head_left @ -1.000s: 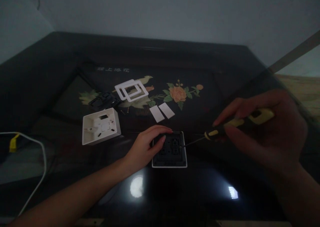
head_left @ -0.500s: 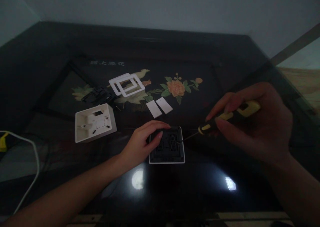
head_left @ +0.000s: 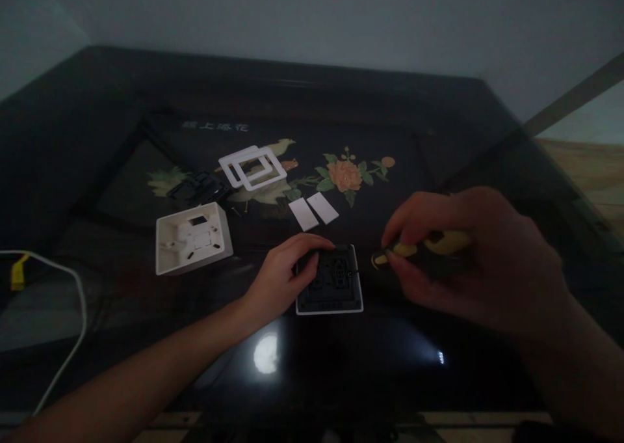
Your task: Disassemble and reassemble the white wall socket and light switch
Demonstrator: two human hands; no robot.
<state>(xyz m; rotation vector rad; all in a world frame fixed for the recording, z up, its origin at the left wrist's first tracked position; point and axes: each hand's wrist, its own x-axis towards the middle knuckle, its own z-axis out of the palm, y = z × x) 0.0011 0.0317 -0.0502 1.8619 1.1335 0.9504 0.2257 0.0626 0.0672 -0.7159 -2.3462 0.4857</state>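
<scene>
A square switch assembly (head_left: 336, 293), black on top with a white rim, lies on the dark table in front of me. My left hand (head_left: 287, 267) grips its left side, thumb on the black face and fingers at the far edge. In my right hand (head_left: 453, 248) is a yellow-and-black screwdriver (head_left: 407, 249), its handle pinched between thumb and fingers. The screwdriver's thin shaft points left at the right part of the black face; the dim light makes the tip's exact contact hard to tell.
Left of my hand stands an open white wall box (head_left: 194, 240). Behind it are a black plastic part (head_left: 199, 188), two white frames (head_left: 263, 170) overlapping, and two white rocker plates (head_left: 312, 212). Small screws (head_left: 236, 211) lie nearby. A white cable (head_left: 80, 300) with a yellow tag runs at far left.
My right hand has moved left and tilted the screwdriver lower, its handle now closer to the switch assembly. My left hand keeps its hold. The whole view has shifted slightly.
</scene>
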